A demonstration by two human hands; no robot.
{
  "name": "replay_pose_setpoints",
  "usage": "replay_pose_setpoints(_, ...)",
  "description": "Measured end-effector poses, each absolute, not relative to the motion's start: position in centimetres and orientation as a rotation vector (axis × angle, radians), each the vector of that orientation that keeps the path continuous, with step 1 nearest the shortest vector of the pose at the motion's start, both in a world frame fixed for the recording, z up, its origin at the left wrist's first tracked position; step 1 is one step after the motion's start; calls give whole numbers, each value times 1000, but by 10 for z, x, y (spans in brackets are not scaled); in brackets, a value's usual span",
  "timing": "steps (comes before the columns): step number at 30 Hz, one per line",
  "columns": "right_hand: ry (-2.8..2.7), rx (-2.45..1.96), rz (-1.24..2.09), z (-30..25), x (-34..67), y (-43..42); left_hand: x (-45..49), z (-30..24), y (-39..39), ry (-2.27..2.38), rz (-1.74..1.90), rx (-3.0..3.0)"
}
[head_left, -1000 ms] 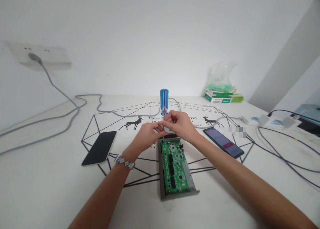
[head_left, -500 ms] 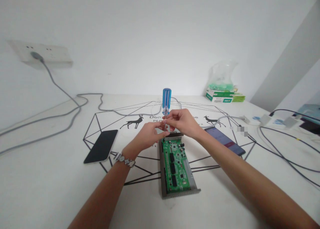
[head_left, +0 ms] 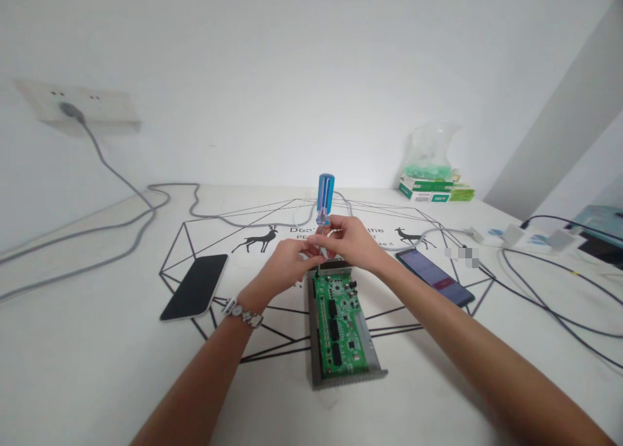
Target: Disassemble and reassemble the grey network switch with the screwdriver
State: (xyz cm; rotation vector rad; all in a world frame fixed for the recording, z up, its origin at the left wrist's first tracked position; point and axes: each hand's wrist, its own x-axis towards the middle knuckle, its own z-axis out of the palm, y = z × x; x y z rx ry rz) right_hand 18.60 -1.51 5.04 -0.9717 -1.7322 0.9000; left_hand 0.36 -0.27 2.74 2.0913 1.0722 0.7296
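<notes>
While my right hand [head_left: 359,243] pinches the screwdriver [head_left: 326,194] mid-frame (left hand [head_left: 286,265] close in, can't tell its grip), the circuit board [head_left: 346,326] is in its open metal case [head_left: 348,382], lower centre, maybe not fully screwed down yet.

This is an indoor workspace, perhaps an office or a home; which one is unclear. A white desk [head_left: 87,374] printed with deer [head_left: 260,239] and lettering [head_left: 376,230] meets a plain wall [head_left: 292,76] beyond the green circuit board [head_left: 344,329]. A screwdriver [head_left: 326,194] stands nearly upright at the board's far end. Left of the board are a dark phone [head_left: 195,287] and a wall socket [head_left: 104,108]; right of it, a lit phone [head_left: 435,277] and white adapters [head_left: 516,236].
</notes>
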Motion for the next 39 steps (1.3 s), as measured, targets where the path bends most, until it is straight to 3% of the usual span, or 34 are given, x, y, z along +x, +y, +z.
replay_pose_setpoints(8,-1854,-837,1173,62,198,-17,1,29,-3,934,644,2110)
replay_pose_setpoints(24,-1736,-1030,654,48,181,-20,7,24,-2,1072,787,2049)
replay_pose_setpoints(33,-1904,-944,924,57,193,-19,4,23,-1,1002,761,1980)
replay_pose_setpoints(39,-1794,-1108,613,51,184,-22,5,27,-3,1013,709,1966)
